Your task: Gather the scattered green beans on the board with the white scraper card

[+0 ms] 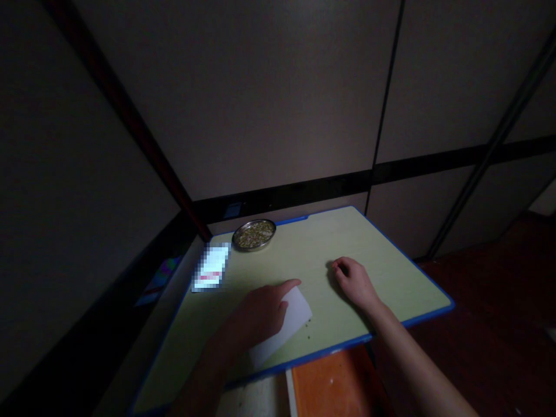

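A white sheet of paper (293, 318) lies low over the pale green table near its front edge. My left hand (260, 313) is on its left side, with the index finger stretched along the far edge and the thumb bent over the top, gripping the sheet. Several small dark grains (308, 327) are scattered just right of the paper. To the right, my right hand (354, 281) rests close to the tabletop with its fingers curled and tips together; whatever may be between them is too small to make out.
At the table's back left stands a round metal plate (254, 236) holding greenish grains. A bright, blurred-out screen (211, 267) lies at the left edge. The tabletop (330, 231) has a blue rim and meets a panelled wall (269, 104). Below the front edge is an orange surface (334, 382).
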Motion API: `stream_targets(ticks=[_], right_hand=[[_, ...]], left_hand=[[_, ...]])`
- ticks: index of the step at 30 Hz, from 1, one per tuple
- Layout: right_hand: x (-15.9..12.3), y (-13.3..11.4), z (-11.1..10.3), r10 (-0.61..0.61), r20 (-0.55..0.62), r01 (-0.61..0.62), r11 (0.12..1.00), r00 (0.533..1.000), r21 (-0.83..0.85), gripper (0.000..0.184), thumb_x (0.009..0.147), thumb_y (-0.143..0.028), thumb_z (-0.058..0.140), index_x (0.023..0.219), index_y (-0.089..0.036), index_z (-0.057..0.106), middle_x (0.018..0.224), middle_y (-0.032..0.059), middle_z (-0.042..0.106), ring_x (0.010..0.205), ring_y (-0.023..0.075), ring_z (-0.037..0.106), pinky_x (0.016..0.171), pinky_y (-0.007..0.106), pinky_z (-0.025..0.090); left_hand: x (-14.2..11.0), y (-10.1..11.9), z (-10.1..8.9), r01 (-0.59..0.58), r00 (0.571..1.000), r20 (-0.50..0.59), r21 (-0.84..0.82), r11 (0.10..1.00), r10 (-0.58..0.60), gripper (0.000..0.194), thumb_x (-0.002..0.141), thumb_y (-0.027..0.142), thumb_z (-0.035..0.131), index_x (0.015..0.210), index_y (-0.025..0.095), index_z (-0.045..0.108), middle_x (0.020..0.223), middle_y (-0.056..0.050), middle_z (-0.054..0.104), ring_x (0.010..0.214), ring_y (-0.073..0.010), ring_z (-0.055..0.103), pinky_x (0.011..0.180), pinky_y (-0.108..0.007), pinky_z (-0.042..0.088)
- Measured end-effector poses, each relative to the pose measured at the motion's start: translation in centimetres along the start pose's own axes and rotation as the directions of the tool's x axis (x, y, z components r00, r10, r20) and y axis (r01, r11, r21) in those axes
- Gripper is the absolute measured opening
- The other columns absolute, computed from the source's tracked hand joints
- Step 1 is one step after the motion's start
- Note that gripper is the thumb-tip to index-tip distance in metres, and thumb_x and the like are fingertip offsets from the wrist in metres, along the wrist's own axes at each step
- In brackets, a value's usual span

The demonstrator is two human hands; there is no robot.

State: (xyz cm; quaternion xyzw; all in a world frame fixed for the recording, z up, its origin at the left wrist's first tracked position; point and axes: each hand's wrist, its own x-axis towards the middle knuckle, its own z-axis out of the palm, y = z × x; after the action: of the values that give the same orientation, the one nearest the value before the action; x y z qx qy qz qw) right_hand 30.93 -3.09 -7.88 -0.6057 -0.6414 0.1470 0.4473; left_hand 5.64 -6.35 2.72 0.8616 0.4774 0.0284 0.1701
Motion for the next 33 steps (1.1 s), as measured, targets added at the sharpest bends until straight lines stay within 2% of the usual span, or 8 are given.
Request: stream_targets(ticks=[8,15,21,29,33], right_hand=[[0.0,0.1,0.0,0.009,0.004,-0.009,1.0,1.0,-0.008,0.017,0.079,-0.022,0.048,0.083,-0.02,0.064,0.083,0.0038,0.068,0.08,0.0186,0.059,0.073,0.029,0.042],[0.0,-0.1,-0.1,0.017,0.0,-0.017,1.0,1.0,0.002,0.016,0.079,-0.021,0.048,0.084,-0.02,0.063,0.084,0.0032,0.068,0.08,0.0179,0.059,0.075,0.029,0.042],[0.1,0.0,-0.2,0.013,0.01,-0.013,1.0,1.0,-0.004,0.017,0.078,-0.021,0.048,0.083,-0.02,0.064,0.084,0.0033,0.068,0.08,0.0179,0.06,0.074,0.029,0.042],[0.1,-0.1,-0.1,0.011,0.008,-0.011,1.0,1.0,-0.002,0.017,0.077,-0.019,0.048,0.083,-0.02,0.064,0.084,0.0041,0.068,0.081,0.0187,0.06,0.076,0.03,0.043],[0.1,-0.1,-0.2,0.014,0.008,-0.014,1.0,1.0,-0.003,0.018,0.077,-0.02,0.048,0.083,-0.019,0.065,0.084,0.0043,0.069,0.08,0.0185,0.06,0.076,0.03,0.043]], left_hand=[[-0.7,-0.2,-0.5,0.079,0.997,0.002,0.032,0.996,-0.079,0.055,0.085,0.019,0.037,0.14,0.021,0.04,0.134,-0.008,0.056,0.119,-0.0202,0.053,0.103,-0.035,0.038],[-1.4,-0.2,1.5,0.14,0.986,-0.092,-0.015,0.99,-0.141,0.052,0.09,0.025,0.031,0.141,0.018,0.035,0.127,-0.012,0.058,0.117,-0.0206,0.054,0.099,-0.034,0.04],[-1.0,0.3,2.6,0.176,0.974,-0.14,-0.029,0.984,-0.178,0.053,0.09,0.026,0.031,0.142,0.015,0.033,0.121,-0.014,0.06,0.111,-0.022,0.057,0.097,-0.035,0.041],[-0.7,2.0,2.4,0.304,0.945,-0.103,-0.078,0.949,-0.311,0.051,0.089,0.021,0.035,0.14,0.015,0.036,0.119,-0.015,0.062,0.109,-0.0217,0.058,0.094,-0.033,0.042],[-0.6,2.0,2.8,0.343,0.931,-0.11,-0.069,0.937,-0.349,0.052,0.09,0.022,0.037,0.141,0.015,0.036,0.125,-0.016,0.059,0.113,-0.0223,0.057,0.096,-0.033,0.04]])
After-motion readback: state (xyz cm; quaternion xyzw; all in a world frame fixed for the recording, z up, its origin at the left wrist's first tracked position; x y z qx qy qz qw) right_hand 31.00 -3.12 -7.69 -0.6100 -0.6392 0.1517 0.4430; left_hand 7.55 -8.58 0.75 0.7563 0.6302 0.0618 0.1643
